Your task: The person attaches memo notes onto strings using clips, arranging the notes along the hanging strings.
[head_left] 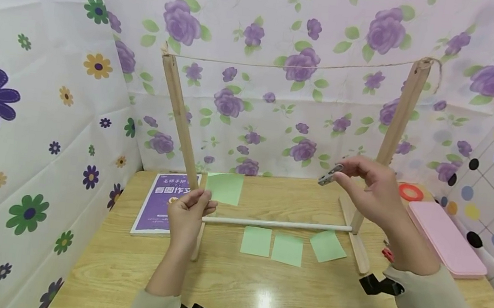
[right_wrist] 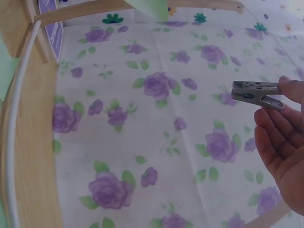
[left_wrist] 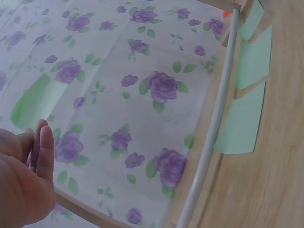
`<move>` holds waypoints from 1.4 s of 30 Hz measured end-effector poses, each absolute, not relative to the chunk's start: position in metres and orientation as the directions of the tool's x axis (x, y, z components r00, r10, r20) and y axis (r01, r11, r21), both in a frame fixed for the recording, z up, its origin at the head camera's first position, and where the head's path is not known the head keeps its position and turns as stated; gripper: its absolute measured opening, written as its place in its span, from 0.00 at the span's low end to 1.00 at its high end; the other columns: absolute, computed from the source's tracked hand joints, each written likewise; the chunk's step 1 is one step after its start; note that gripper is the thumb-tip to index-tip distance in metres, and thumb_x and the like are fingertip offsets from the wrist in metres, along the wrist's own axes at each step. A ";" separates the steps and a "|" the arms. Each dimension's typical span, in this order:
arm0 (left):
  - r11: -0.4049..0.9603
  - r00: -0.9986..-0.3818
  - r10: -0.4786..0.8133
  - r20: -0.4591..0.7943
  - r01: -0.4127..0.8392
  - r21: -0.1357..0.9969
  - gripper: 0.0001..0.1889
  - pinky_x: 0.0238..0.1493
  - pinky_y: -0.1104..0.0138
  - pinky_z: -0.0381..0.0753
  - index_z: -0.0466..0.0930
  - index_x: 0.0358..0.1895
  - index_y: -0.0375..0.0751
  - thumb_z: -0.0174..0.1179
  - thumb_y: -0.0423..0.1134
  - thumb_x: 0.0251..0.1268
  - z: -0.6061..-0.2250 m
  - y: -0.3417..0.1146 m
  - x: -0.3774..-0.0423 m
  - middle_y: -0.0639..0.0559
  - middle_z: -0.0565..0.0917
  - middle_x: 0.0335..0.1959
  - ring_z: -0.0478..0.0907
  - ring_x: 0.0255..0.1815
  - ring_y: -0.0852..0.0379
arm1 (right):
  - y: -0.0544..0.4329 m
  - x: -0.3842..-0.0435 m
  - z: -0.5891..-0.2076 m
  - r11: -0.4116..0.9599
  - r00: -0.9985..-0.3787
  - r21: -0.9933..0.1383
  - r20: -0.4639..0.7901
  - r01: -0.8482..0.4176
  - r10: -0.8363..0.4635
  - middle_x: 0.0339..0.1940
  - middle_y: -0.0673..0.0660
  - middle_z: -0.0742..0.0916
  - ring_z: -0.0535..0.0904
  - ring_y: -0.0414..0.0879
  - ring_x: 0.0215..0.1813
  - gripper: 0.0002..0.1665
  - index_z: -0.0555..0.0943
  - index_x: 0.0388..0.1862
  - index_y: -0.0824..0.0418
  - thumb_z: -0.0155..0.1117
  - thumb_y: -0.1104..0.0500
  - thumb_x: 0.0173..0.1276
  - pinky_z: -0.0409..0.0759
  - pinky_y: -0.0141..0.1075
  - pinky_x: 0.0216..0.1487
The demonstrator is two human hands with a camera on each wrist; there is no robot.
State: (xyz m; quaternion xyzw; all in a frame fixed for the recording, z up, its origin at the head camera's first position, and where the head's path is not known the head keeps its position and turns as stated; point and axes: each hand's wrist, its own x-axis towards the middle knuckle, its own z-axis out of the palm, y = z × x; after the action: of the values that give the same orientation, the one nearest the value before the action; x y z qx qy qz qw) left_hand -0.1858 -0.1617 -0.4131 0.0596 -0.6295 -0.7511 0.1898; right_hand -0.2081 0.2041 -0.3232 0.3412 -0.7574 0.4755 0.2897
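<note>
My left hand pinches a pale green paper square by its edge, in front of the left wooden post. In the left wrist view the same paper stands out beyond the fingertips, slightly bent. A grey clothespin is pinched between the thumb and fingers of my right hand, raised left of the right post. The right wrist view shows the clothespin with its tip pointing away from the hand. Above both hands a thin twine runs between the post tops.
Green paper squares lie in front of the white crossbar. A purple book lies behind the left hand. To the right are a pink case, an orange-red ring and a small red item partly behind the forearm.
</note>
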 end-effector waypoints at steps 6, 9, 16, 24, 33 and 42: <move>-0.125 -0.914 -0.368 0.172 0.232 0.965 0.12 0.45 0.61 0.90 0.83 0.50 0.28 0.66 0.32 0.69 -0.398 -0.163 -0.188 0.47 0.89 0.36 0.89 0.33 0.56 | 0.189 -0.217 -0.297 0.361 -0.498 -0.395 0.826 -0.845 -0.263 0.32 0.59 0.90 0.81 0.32 0.35 0.16 0.89 0.40 0.68 0.74 0.79 0.53 0.77 0.21 0.35; -0.126 -0.904 -0.371 0.213 0.277 0.953 0.12 0.44 0.61 0.90 0.83 0.49 0.28 0.66 0.33 0.68 -0.387 -0.162 -0.190 0.49 0.89 0.35 0.88 0.32 0.57 | 0.181 -0.218 -0.281 0.383 -0.474 -0.357 0.838 -0.852 -0.272 0.34 0.59 0.91 0.83 0.29 0.37 0.12 0.90 0.40 0.68 0.75 0.76 0.56 0.76 0.20 0.33; -0.140 -0.879 -0.385 0.281 0.357 0.924 0.13 0.44 0.61 0.90 0.83 0.48 0.29 0.68 0.36 0.67 -0.368 -0.162 -0.194 0.50 0.89 0.34 0.88 0.33 0.57 | 0.165 -0.220 -0.253 0.397 -0.420 -0.287 0.855 -0.872 -0.305 0.34 0.60 0.91 0.82 0.26 0.38 0.08 0.90 0.38 0.68 0.75 0.73 0.59 0.73 0.22 0.30; -0.126 -0.871 -0.383 0.306 0.378 0.917 0.15 0.43 0.63 0.90 0.83 0.47 0.29 0.68 0.39 0.67 -0.353 -0.164 -0.195 0.50 0.89 0.33 0.88 0.32 0.58 | 0.150 -0.222 -0.233 0.317 -0.418 -0.316 0.843 -0.894 -0.339 0.32 0.61 0.91 0.82 0.30 0.34 0.05 0.90 0.37 0.71 0.72 0.74 0.61 0.73 0.24 0.28; -0.134 -0.864 -0.359 0.353 0.422 0.897 0.16 0.45 0.62 0.89 0.84 0.47 0.28 0.69 0.40 0.66 -0.338 -0.167 -0.198 0.48 0.89 0.34 0.88 0.33 0.57 | 0.129 -0.218 -0.205 0.302 -0.459 -0.366 0.819 -0.880 -0.344 0.33 0.59 0.91 0.85 0.33 0.34 0.05 0.90 0.37 0.67 0.75 0.70 0.61 0.71 0.27 0.23; -0.138 -0.853 -0.354 0.383 0.453 0.881 0.16 0.46 0.62 0.89 0.84 0.46 0.29 0.68 0.41 0.66 -0.319 -0.162 -0.204 0.45 0.88 0.36 0.88 0.34 0.56 | 0.104 -0.224 -0.175 0.252 -0.421 -0.356 0.862 -0.900 -0.284 0.32 0.62 0.91 0.85 0.31 0.33 0.03 0.89 0.36 0.72 0.71 0.71 0.65 0.80 0.25 0.31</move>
State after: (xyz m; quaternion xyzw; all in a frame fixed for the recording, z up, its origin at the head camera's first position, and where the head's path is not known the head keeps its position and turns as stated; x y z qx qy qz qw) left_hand -0.2039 -0.1621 -0.3188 -0.0413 -0.5993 -0.7532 0.2679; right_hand -0.2242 0.1038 -0.1746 0.4151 -0.7131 0.4493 0.3425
